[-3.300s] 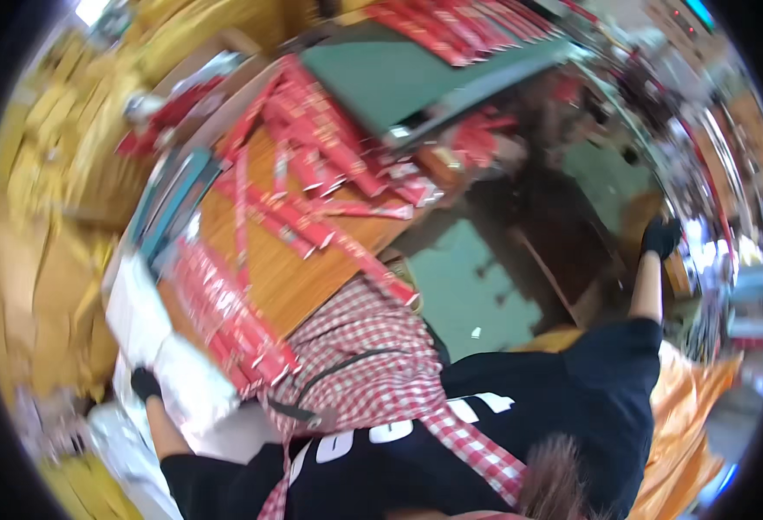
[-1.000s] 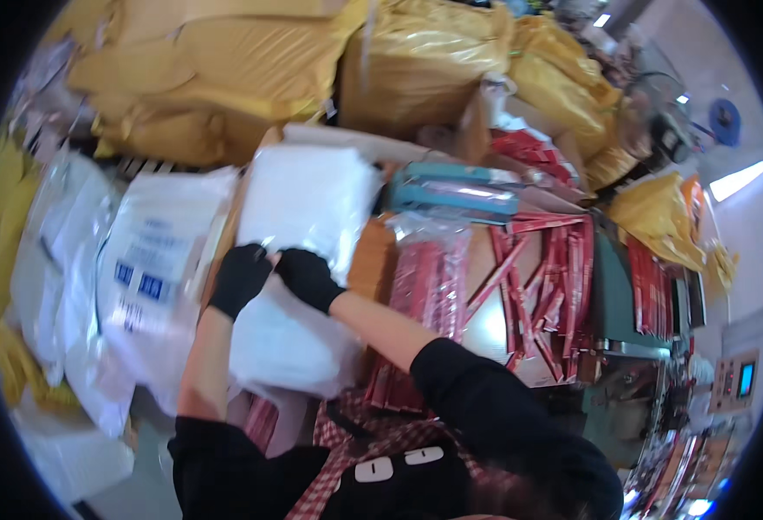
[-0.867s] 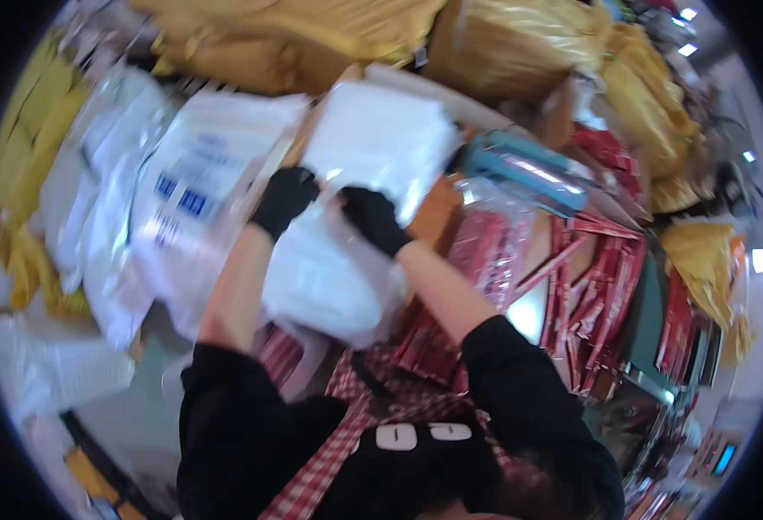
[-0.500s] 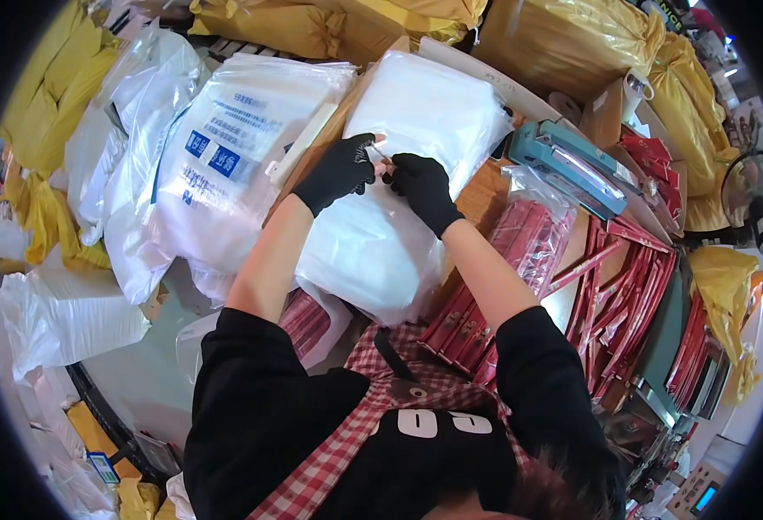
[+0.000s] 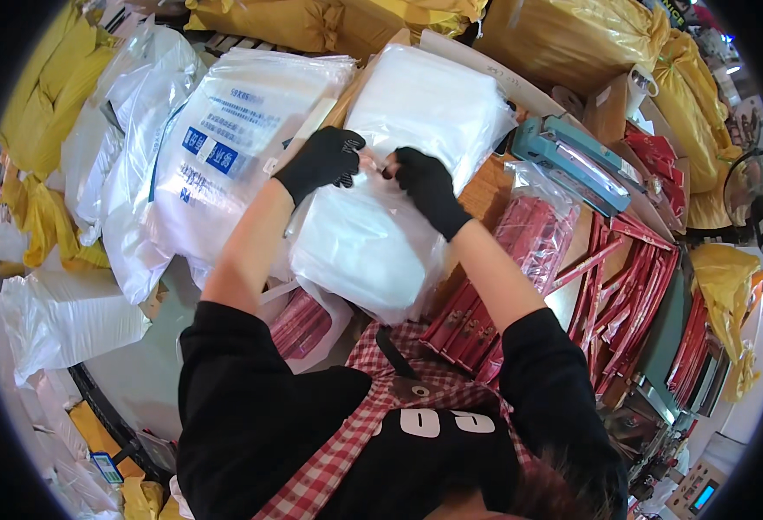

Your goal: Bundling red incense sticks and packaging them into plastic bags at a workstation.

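A big pile of clear plastic bags [image 5: 360, 260] lies in front of the person, left of the bundle of red packets [image 5: 477, 316]; its thin, slick sheets could cling together or tear if tugged unevenly. Over its middle, the left hand [image 5: 322, 162] and right hand [image 5: 427, 188], in black gloves, sit close but apart, fingers curled in narrow at the plastic, though I cannot tell whether either pinches any film.

Stack of glossy, translucent white plastic bags [image 5: 378, 208] lying on a wooden counter [image 5: 488, 192], creased across its middle.
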`<state>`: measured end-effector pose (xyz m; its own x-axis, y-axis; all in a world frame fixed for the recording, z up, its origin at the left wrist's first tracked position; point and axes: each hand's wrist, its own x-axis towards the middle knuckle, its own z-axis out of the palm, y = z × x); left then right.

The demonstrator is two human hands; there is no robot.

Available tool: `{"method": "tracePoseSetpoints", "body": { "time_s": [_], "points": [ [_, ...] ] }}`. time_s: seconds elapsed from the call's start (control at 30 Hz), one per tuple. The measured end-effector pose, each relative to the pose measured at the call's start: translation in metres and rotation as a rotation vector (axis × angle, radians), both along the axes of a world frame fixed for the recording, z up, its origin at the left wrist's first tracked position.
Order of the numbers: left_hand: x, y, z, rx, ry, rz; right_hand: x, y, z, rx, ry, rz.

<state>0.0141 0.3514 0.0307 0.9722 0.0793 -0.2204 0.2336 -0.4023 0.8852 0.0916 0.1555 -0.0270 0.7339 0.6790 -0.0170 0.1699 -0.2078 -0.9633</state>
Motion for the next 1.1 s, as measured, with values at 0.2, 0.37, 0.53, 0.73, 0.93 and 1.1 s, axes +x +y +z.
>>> {"method": "tracePoseSetpoints", "body": {
  "time_s": [0.2, 0.37, 0.53, 0.73, 0.93, 1.1],
  "points": [
    [0.008, 0.038, 0.001, 0.557, -0.041, -0.036, 0.007, -0.020, 0.027, 0.109, 0.338, 0.078],
    [-0.024, 0.095, -0.026, 0.317, -0.017, 0.280, 0.011, -0.068, 0.004, 0.139, 0.414, -0.061],
    [-0.014, 0.034, -0.018, 0.547, -0.381, 0.076, 0.015, 0.001, 0.007, -0.104, 0.015, -0.205],
    [0.012, -0.008, 0.015, 0.456, -0.286, -0.069, -0.009, 0.013, 0.014, -0.321, -0.412, -0.097],
    [0.034, -0.039, 0.018, -0.046, -0.087, -0.135, -0.006, -0.002, 0.005, -0.101, -0.158, -0.092],
    [0.011, -0.038, -0.040, -0.252, -0.173, -0.009, -0.005, -0.001, 0.004, 0.135, 0.324, -0.223]
  ]
}}
